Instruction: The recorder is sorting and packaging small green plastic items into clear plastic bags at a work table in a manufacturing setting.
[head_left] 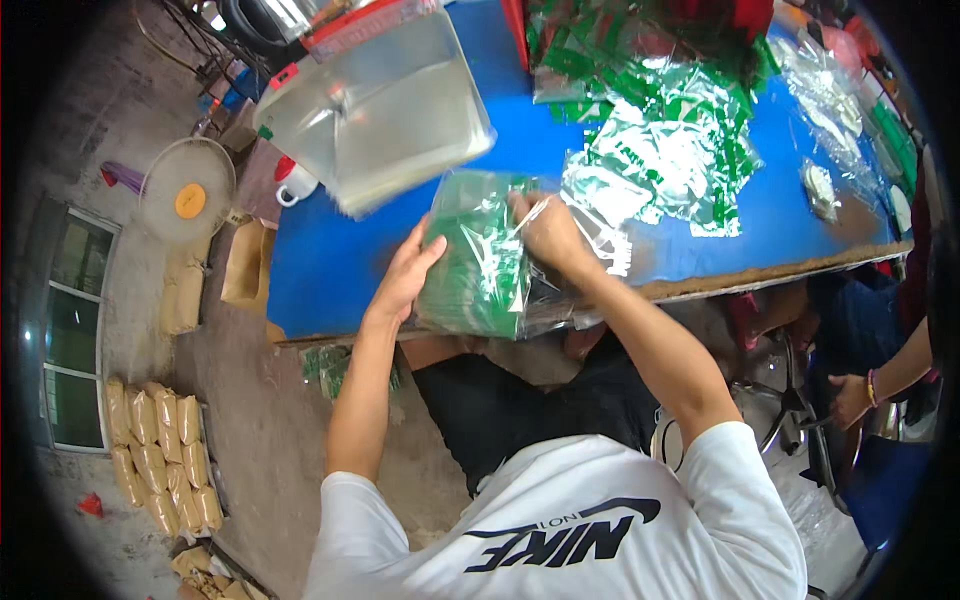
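Ideally, keep the clear bag (pixel 475 258) taut: left hand (pixel 406 272), half-curled, grips its nine-o'clock edge; right hand (pixel 548 228), tightly curled, pinches it near two o'clock.

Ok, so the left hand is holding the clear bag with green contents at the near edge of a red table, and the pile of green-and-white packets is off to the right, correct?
Not quite: the head view shows the table is blue, not red. The left hand does hold the clear bag there, and the pile of packets is to the right.
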